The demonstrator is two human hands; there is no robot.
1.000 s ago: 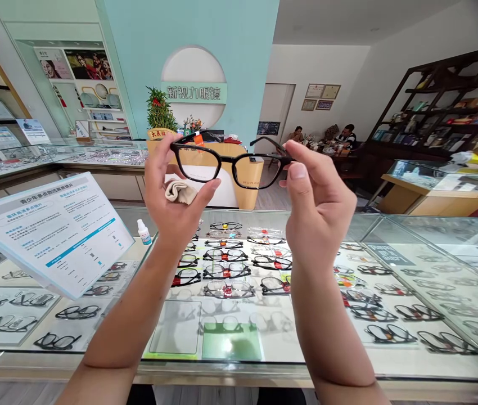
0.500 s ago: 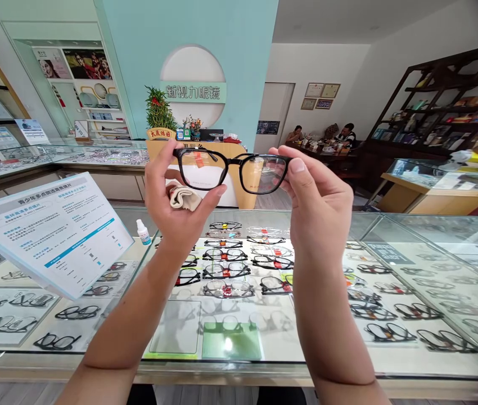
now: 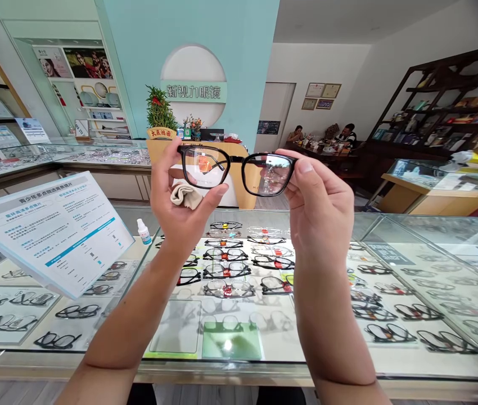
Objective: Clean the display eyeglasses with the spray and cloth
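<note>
Black-framed glasses (image 3: 236, 159) are held up in the air above the glass counter, lenses facing me. My left hand (image 3: 180, 202) grips their left end, with a folded beige cloth (image 3: 185, 194) tucked in the same hand. The right end is pinched between the thumb and fingers of my right hand (image 3: 321, 202). Faint lettering shows on the right lens. Below the hands, rows of glasses (image 3: 226, 271) lie inside the display case.
A white sign (image 3: 53, 230) leans over the counter at left, beside a small white bottle (image 3: 143, 232). Beyond are a wooden desk (image 3: 245, 194) with a plant (image 3: 159, 109), dark shelves (image 3: 441, 101) and two seated people at a table.
The glasses have shifted slightly right and tilted, their right end a little lower. Both hands have moved slightly with them, still holding on.
</note>
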